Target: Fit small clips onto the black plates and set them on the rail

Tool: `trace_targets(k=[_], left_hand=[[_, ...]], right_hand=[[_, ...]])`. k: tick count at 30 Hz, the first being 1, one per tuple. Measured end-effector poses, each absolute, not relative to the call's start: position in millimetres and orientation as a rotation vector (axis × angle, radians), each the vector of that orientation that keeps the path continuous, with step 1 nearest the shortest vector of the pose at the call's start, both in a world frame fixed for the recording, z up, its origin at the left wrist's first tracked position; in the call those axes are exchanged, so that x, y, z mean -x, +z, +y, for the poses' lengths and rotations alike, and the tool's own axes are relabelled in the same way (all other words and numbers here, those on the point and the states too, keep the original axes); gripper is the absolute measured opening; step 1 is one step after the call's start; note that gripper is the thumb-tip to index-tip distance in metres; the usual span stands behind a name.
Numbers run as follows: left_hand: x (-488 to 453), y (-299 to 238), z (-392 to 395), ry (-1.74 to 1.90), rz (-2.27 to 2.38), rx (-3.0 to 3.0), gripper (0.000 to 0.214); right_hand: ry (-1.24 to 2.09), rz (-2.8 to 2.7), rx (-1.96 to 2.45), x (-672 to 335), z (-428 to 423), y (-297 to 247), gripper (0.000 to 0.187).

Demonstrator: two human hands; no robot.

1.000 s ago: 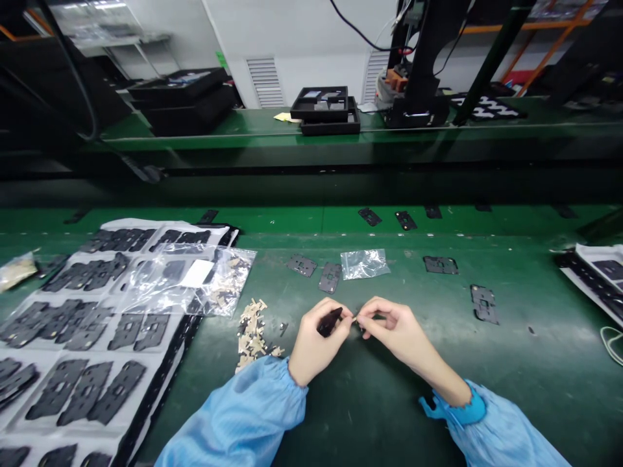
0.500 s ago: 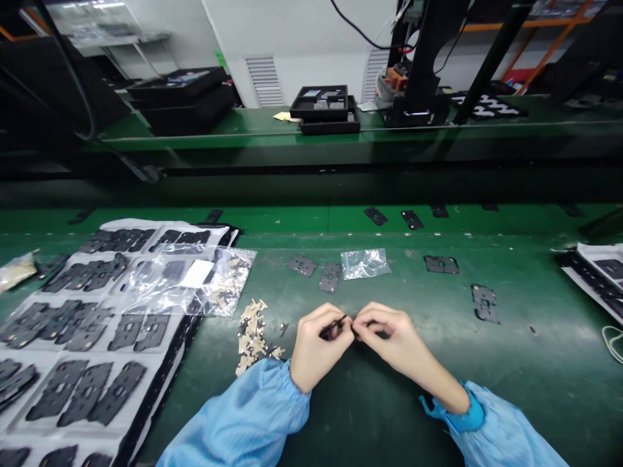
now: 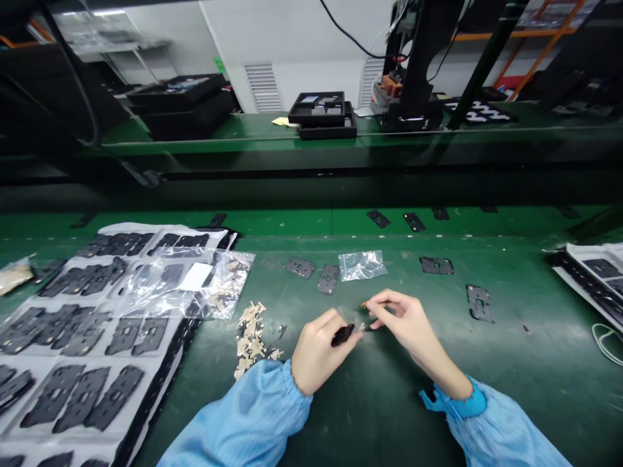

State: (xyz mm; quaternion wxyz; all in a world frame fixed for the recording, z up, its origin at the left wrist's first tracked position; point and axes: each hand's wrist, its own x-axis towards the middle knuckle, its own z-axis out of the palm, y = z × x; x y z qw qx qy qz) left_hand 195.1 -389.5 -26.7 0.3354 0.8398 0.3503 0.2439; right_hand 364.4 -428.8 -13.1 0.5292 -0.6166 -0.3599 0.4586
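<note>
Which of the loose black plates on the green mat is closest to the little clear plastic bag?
The long black plate just left of the small clear plastic bag, nearly touching it. The other loose black plates on the green mat lie farther from the bag.

You're in a light blue work coat, its thin, crinkled fabric showing a faint sheen along the left sleeve and the right sleeve. The left sleeve gathers into a ruched elastic cuff just behind your bare left hand. At the right wrist, beside your equally bare right hand, sits a deeper blue band with a small tab sticking out (possibly a rolled glove or inner cuff, though it's hard to tell from this angle).
</note>
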Motion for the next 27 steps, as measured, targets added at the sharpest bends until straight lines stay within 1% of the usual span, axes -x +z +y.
trace_targets(k=[4,8,16,18,22,27], left_hand=[[-195.8,-20.4,-391.4,0.787,0.927,-2.148,0.009],[-194.1,-22.9,-394.0,0.934,0.867,-2.106,0.02],[-192.6,-26.4,-395.1,0.93,0.814,-2.066,0.033],[-194.0,-24.8,-393.0,0.917,0.839,-2.02,0.032],[-197.5,-24.8,-384.7,0.843,0.989,-1.623,0.017],[-201.4,-27.3,-380.7,0.744,0.985,-1.043,0.024]], right_hand=[[1.142,-0.881,1.457,-357.9,-429.8,-16.1,0.028],[1.251,-0.852,1.398,-350.2,-431.5,-19.0,0.028],[1.404,-0.676,1.27,-347.9,-434.1,-17.4,0.026],[1.42,-0.659,1.247,-348.5,-434.2,-16.8,0.026],[1.388,-0.696,1.229,-349.0,-433.9,-18.6,0.022],[1.343,-0.671,1.243,-348.4,-432.7,-23.2,0.02]])
